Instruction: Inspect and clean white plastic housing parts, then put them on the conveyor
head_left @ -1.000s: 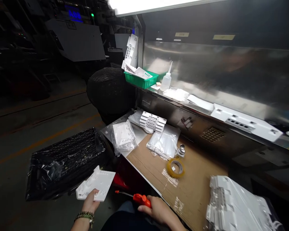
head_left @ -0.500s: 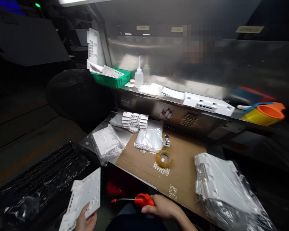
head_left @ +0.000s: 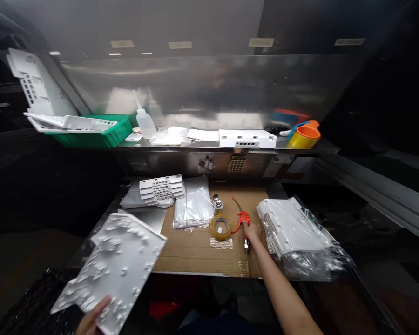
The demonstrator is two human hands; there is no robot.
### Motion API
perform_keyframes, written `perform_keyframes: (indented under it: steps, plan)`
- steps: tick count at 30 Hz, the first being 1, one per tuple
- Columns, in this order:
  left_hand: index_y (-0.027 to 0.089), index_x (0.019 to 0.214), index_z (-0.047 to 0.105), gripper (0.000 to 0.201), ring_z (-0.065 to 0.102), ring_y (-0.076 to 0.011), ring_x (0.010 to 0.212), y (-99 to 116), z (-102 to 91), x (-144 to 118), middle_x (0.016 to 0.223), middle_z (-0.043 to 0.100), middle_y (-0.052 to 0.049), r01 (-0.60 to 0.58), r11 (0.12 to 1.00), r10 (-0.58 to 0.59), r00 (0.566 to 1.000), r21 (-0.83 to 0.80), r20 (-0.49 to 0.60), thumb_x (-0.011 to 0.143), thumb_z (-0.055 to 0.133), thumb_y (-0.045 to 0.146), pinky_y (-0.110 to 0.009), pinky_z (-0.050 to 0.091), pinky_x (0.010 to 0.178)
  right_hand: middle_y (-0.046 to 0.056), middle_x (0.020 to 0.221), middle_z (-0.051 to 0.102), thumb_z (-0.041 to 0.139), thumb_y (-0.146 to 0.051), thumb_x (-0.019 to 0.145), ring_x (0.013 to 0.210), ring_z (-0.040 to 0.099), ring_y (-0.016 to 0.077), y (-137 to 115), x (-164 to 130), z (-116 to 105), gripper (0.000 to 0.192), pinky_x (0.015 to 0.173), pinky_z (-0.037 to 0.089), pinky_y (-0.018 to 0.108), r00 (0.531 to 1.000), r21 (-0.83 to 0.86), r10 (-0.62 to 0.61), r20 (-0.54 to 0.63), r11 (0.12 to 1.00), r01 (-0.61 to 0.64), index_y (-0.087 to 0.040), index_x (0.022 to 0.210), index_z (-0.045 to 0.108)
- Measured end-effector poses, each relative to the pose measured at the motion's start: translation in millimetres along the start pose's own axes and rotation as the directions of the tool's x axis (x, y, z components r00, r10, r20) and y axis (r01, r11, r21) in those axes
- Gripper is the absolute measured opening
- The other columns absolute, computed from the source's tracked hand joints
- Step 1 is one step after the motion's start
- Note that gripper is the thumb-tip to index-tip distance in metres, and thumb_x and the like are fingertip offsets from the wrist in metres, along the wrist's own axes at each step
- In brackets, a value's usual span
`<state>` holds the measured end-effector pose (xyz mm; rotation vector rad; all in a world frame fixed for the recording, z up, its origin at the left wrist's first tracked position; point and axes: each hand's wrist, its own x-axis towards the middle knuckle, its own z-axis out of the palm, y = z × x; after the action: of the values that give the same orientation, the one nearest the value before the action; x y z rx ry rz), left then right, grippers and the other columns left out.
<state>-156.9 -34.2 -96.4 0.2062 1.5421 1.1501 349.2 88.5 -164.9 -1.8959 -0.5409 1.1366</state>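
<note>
A white moulded panel point(head_left: 117, 267) is grasped by its lower edge in the left hand point(head_left: 93, 318), with the thumb laid over its studded face. The panel is held tilted at the lower left, in front of the bench's left part. By the right hand point(head_left: 250, 231), whose arm is stretched over the bench, the handle of a red air gun point(head_left: 244, 217) is grasped, its thin nozzle pointed away from the person. (Whether the gun's weight is borne by the hand or by the bench cannot be told.)

The bench is covered by brown cardboard point(head_left: 192, 258). To the right of the gun, white panels wrapped in clear plastic point(head_left: 289, 228) are piled. Just left of the gun, a roll of yellowish tape point(head_left: 220, 237) is laid flat, with a small metal-topped container point(head_left: 218, 204) set behind it. Farther left, clear bags point(head_left: 193, 207) are stacked beside slotted white parts point(head_left: 161, 190).

At the back, a shelf point(head_left: 181, 150) is lined with a green tray point(head_left: 120, 132) of white parts, a spouted bottle point(head_left: 145, 124), a long white part point(head_left: 247, 138) and a yellow-and-orange holder point(head_left: 300, 139).
</note>
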Motion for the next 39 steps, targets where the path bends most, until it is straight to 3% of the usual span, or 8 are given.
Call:
perform_keyframes:
  steps: [3,6,11,17,23,27,35,39]
  plan:
    - [0.018,0.128,0.067,0.083,0.077,-0.0390,0.091,8,57.9,15,0.081,0.079,-0.006,-0.036,0.979,0.001,0.985,0.201,0.170,0.048,0.090,0.018,-0.046,0.065,0.077,0.013,0.147,0.055,0.068,-0.038,0.096,0.132,0.055,0.0292,10,-20,6,0.042,0.110,0.047,0.052,0.998,0.120,-0.056,0.024,0.991,0.053,-0.019,0.133,0.061]
    - [0.015,0.112,0.074,0.071,0.076,-0.0379,0.085,4,110.8,36,0.082,0.079,-0.009,-0.092,0.910,-0.111,0.885,0.405,0.451,0.045,0.097,0.025,-0.045,0.063,0.076,0.015,0.139,0.064,0.081,-0.046,0.084,0.134,0.057,0.0312,26,-62,12,0.048,0.110,0.048,0.047,0.971,0.243,-0.112,0.211,0.968,0.059,-0.019,0.122,0.070]
    - [0.013,0.088,0.076,0.048,0.073,-0.0342,0.079,-19,189.8,77,0.084,0.078,-0.013,-0.262,0.781,-0.233,0.720,0.567,0.653,0.050,0.099,0.030,-0.048,0.061,0.075,0.017,0.105,0.078,0.089,-0.062,0.066,0.107,0.074,0.0370,49,-120,3,0.067,0.093,0.058,0.055,0.897,0.390,-0.108,0.428,0.917,-0.076,-0.013,0.109,0.074]
    - [0.017,0.110,0.068,0.029,0.065,-0.0257,0.110,-50,258.0,140,0.120,0.068,-0.009,-0.664,0.521,0.072,0.660,0.536,0.748,0.093,0.069,0.042,-0.050,0.053,0.097,0.014,0.118,0.078,0.079,-0.062,0.080,0.120,0.070,0.0335,57,-141,-45,0.063,0.104,0.056,0.049,0.991,0.679,-0.038,0.125,0.732,-0.057,-0.017,0.122,0.068]
    - [0.018,0.104,0.069,0.020,0.054,-0.0301,0.128,-49,280.8,191,0.129,0.064,-0.009,-0.863,0.226,0.147,0.489,0.452,0.860,0.091,0.072,0.034,-0.057,0.041,0.111,0.012,0.131,0.073,0.080,-0.051,0.085,0.132,0.063,0.0317,46,-166,-65,0.063,0.111,0.053,0.048,0.978,0.791,0.026,-0.208,0.593,0.153,-0.020,0.136,0.062]
    - [0.019,0.110,0.068,0.023,0.060,-0.0275,0.118,-39,283.3,202,0.118,0.068,-0.008,-0.885,0.179,0.155,0.458,0.431,0.875,0.096,0.065,0.037,-0.054,0.045,0.106,0.011,0.131,0.073,0.079,-0.053,0.085,0.132,0.062,0.0326,39,-177,-64,0.063,0.112,0.053,0.050,0.951,0.772,0.035,-0.308,0.594,0.228,-0.021,0.137,0.063]
    - [0.016,0.118,0.064,0.031,0.069,-0.0231,0.097,-16,297.1,213,0.108,0.071,-0.007,-0.793,0.400,0.125,0.543,0.459,0.830,0.097,0.065,0.038,-0.048,0.055,0.093,0.009,0.137,0.070,0.067,-0.067,0.088,0.136,0.059,0.0304,46,-155,-49,0.067,0.111,0.053,0.048,0.963,0.763,0.033,-0.266,0.618,0.189,-0.024,0.139,0.061]
    - [0.016,0.115,0.066,0.030,0.070,-0.0216,0.094,-7,303.9,220,0.107,0.072,-0.007,-0.703,0.576,0.045,0.537,0.417,0.842,0.096,0.067,0.039,-0.044,0.059,0.087,0.013,0.127,0.075,0.069,-0.076,0.080,0.130,0.064,0.0328,43,-119,-12,0.079,0.105,0.055,0.050,0.999,0.694,-0.006,0.052,0.720,-0.032,-0.021,0.136,0.062]
